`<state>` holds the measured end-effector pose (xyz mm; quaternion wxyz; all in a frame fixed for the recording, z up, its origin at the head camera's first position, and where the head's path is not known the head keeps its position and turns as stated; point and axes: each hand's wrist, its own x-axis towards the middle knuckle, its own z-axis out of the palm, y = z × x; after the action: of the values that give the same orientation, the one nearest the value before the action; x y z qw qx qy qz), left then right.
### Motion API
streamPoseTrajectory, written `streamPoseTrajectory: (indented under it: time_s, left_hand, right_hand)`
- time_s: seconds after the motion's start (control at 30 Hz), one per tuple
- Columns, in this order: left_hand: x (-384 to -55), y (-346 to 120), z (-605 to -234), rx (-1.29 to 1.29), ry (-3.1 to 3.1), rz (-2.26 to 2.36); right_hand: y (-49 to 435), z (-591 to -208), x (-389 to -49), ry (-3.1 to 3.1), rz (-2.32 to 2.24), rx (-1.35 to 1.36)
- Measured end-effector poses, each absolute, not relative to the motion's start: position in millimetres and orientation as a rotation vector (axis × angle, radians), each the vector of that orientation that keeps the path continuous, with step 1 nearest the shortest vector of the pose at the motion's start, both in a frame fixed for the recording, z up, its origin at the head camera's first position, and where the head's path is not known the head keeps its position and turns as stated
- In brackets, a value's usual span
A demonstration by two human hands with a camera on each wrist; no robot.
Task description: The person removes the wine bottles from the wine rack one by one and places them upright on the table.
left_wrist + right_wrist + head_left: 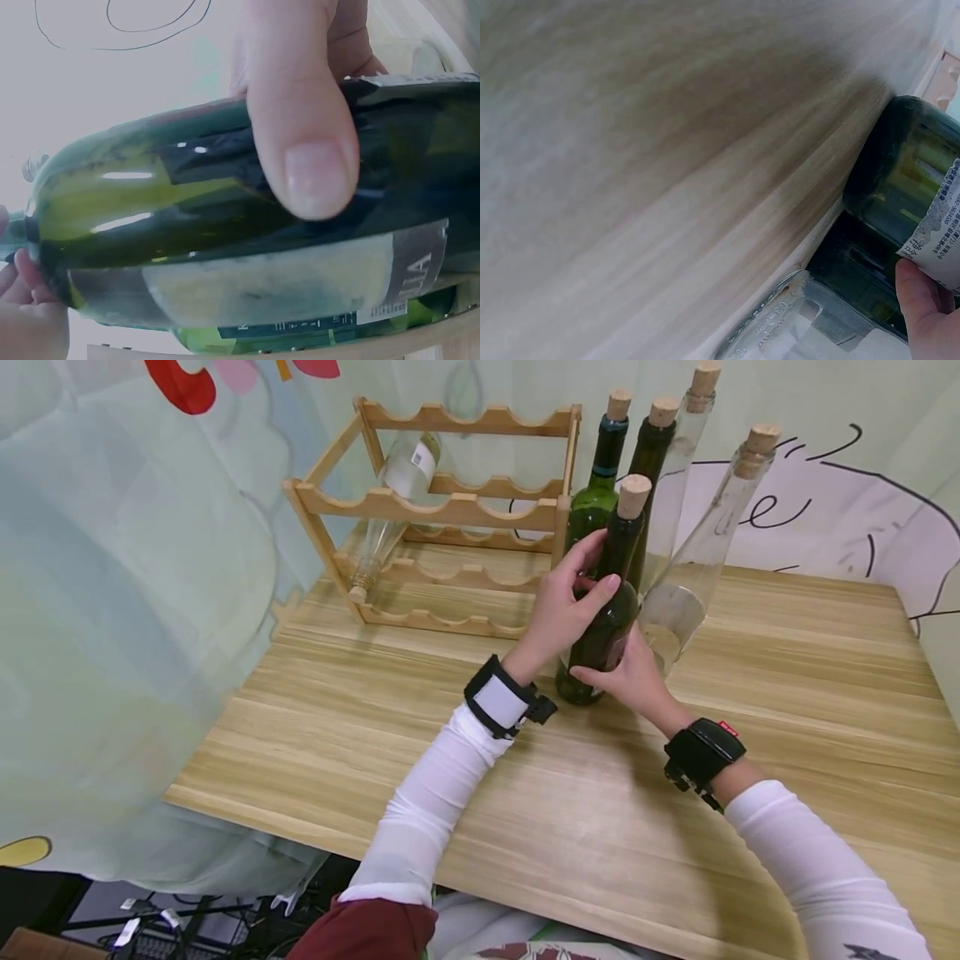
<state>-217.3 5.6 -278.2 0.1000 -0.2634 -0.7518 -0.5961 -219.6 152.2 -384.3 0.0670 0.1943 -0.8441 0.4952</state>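
A dark green wine bottle (609, 627) with a cork stands in front of the bottle group, its neck leaning slightly right in the head view. My left hand (561, 610) grips it round the shoulder, thumb across the front. Lower down, my right hand (637, 675) holds the body, thumb near the base. The left wrist view shows the left thumb (304, 150) lying over the dark glass, above a pale label (270, 277). In the right wrist view the right hand's fingers (922, 300) touch a torn white label (937, 240).
Behind stand a green bottle (592, 510), another dark bottle (651, 456) and clear corked bottles (678, 602), (686, 460). A wooden rack (450, 510) to the left holds one clear bottle (408, 468). The wooden table (360, 735) meets curtains at back and left.
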Motion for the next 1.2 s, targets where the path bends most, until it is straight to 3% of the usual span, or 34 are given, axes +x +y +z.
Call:
streamPoseTrajectory:
  time_s: [0.23, 0.6, 1.2]
  left_hand:
    - [-204, -7, -273, -0.748, -2.06, -1.835]
    - [-235, -71, -329, -0.298, -1.934, -1.965]
    - [-241, -125, -352, 0.201, -1.744, -2.001]
  right_hand:
    - [153, -388, -222, -2.523, 1.5, 0.593]
    - [153, -389, -223, -2.608, 1.459, 0.517]
    - [154, -390, -223, -2.626, 1.444, 0.506]
